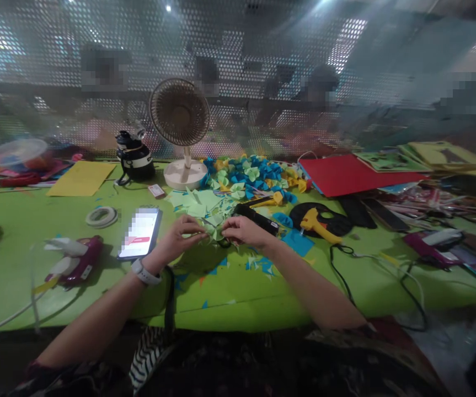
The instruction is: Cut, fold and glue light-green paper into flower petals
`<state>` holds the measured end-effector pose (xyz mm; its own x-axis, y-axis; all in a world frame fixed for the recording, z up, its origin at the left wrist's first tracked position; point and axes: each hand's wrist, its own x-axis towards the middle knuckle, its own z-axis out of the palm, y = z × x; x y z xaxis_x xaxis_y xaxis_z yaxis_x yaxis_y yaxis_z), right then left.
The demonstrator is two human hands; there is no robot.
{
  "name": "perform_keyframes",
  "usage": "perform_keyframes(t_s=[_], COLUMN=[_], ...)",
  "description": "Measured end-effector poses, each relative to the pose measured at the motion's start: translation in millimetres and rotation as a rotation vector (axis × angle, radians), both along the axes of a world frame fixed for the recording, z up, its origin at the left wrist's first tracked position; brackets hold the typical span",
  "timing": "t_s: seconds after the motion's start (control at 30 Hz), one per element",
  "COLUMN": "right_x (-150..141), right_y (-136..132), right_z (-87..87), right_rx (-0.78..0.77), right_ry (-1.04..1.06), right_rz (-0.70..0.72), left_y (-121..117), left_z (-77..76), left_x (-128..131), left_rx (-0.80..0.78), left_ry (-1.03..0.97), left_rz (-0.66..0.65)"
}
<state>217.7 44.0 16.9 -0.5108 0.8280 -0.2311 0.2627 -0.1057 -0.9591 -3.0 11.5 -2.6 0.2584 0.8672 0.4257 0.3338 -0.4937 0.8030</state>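
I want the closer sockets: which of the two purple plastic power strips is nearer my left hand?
The left purple power strip, beside the lit smartphone; the other strip lies far right, beyond the yellow glue gun.

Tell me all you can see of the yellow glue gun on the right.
The glue gun has a yellow, plastic-looking body, its grip angled toward the near right and a short nozzle pointing toward the near left. It lies across a black ring-shaped thing, nozzle near a blue paper. A dark cord appears to leave the grip's end. Neither hand touches it. Whether it is hot or loaded can't be told.
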Motion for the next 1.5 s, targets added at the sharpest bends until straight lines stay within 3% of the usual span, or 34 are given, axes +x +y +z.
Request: perform_keyframes(t_s=[0.1, 0.17, 0.37, 0.57, 0.67, 0.73, 0.87, 1.1, 1.27, 1.5], right_x=[-1.7, -1.9, 4.7, 31.7, 52.8, 64.9, 74.1, 40.0, 22.9, 37.9], right_y=[-2.2, -3.3, -2.4, 0.7, 6.2, 10.1, 9.8, -15.9, -18.2, -19.9], right_z=[1.6, 4.0, 14.8, 41.4, 51.8, 53.8, 54.6, 52.5, 39.2, 54.9], right_rx=[0.005, 0.049, 0.302, 0.584, 0.742, 0.807, 0.871, 0.675, 0.649, 0.621], right_ry=[0.002, 0.019, 0.064, 0.043, -0.079, -0.300, -0.845, -1.280, -1.337, -1.330], right_rz=[0.003, -0.025, -0.209, -0.371, -0.480, -0.428, -0.149, 0.315, 0.439, 0.374], left_y=[-0.6, -1.3, 3.2, 4.7, 3.2, 2.6, 2.5, 0.3, -0.7, 1.9], left_z=[0.9, 5.1, 21.4, 24.6, 26.1, 26.9, 26.7, 20.7, 18.9, 16.2], left_x=[-0.5, -1.9, -10.3, -12.1, -11.6, -11.4, -10.3, -5.3, -4.0, -4.8], left_rx=[-0.269, -0.345, -0.142, -0.069, -0.046, -0.050, -0.069, -0.118, -0.152, -0.131], left_ry=[-0.110, -0.197, -0.624, -0.706, -0.722, -0.723, -0.708, -0.645, -0.616, -0.615], left_rz=[-0.088, -0.028, 0.324, 0.394, 0.382, 0.372, 0.398, 0.343, 0.317, 0.323])
